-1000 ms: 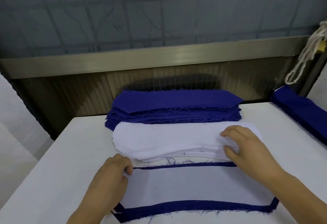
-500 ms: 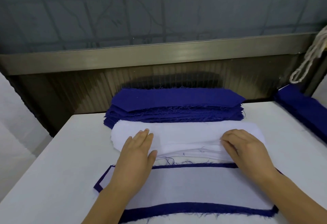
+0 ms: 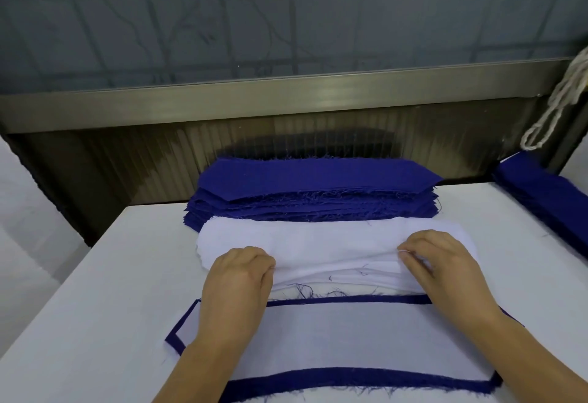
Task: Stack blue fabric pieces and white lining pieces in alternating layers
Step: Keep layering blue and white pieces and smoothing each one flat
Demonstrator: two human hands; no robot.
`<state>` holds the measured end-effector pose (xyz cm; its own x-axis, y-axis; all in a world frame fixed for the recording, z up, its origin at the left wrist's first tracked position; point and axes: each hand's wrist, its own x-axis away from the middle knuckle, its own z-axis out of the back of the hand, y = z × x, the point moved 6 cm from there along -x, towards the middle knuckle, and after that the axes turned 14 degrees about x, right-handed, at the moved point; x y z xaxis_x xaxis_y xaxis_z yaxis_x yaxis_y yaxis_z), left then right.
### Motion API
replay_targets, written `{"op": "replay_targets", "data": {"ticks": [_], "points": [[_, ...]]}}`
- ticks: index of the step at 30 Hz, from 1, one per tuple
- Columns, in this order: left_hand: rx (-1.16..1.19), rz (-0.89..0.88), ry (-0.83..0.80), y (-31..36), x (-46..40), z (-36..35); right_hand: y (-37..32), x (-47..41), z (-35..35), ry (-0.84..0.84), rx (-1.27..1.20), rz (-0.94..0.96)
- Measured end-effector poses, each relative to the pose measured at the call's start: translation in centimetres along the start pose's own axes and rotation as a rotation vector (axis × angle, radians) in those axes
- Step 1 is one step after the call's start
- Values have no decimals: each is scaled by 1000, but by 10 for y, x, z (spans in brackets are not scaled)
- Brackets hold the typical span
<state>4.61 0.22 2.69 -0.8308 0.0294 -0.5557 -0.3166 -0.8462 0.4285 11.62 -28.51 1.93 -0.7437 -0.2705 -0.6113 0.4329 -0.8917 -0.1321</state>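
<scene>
On the white lining stack [image 3: 318, 243], both hands' fingers [image 3: 261, 262] pinch the top piece's near edge.

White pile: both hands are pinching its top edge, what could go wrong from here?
1. Fingers of the left hand and right hand may lift several sheets of the white pile, not one.
2. Loose blue threads could get layered in.
3. The forearms may shift the near stack.

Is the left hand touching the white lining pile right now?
Touching. The head view shows the left hand with fingers curled into the near edge of the white lining pile, no gap.
</scene>
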Motion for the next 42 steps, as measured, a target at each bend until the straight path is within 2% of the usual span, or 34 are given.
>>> {"op": "replay_targets", "data": {"ticks": [5, 10, 13, 15, 18, 21, 24, 27, 29, 30, 33, 34, 36, 39, 42], "points": [[38, 37, 6, 3, 3, 6, -2, 1, 8, 28, -17, -24], [76, 76, 47, 2, 11, 21, -6, 12, 20, -28, -102, 44], [144, 101, 13, 4, 15, 34, -8, 20, 35, -92, -185, 56], [261, 189, -40, 3, 16, 42, -6, 25, 43, -161, -313, 20], [529, 335, -170, 1, 17, 51, 5, 27, 46, -302, -606, -148], [648, 383, -327, -1, 19, 54, 19, 31, 36, -556, -861, -285], [748, 491, -495, -6, 26, 48, 21, 37, 26, -771, -876, -324], [527, 511, -546, -18, 30, 39, 18, 40, 20, -827, -742, -296], [416, 507, -429, -22, 27, 39, 20, 40, 20, -786, -661, -298], [411, 507, -334, -23, 24, 42, 21, 37, 23, -709, -625, -322], [426, 410, -7, -14, 15, 59, 20, 26, 49, -254, -469, -339], [391, 344, 86, -9, 13, 66, 16, 24, 61, -82, -384, -299], [289, 212, 187, 1, 11, 79, 4, 24, 78, 134, -224, -122], [307, 113, 141, 0, 19, 81, -3, 37, 73, 205, -56, 197], [335, 52, -135, -10, 38, 63, 0, 55, 53, 100, 11, 376]]}}
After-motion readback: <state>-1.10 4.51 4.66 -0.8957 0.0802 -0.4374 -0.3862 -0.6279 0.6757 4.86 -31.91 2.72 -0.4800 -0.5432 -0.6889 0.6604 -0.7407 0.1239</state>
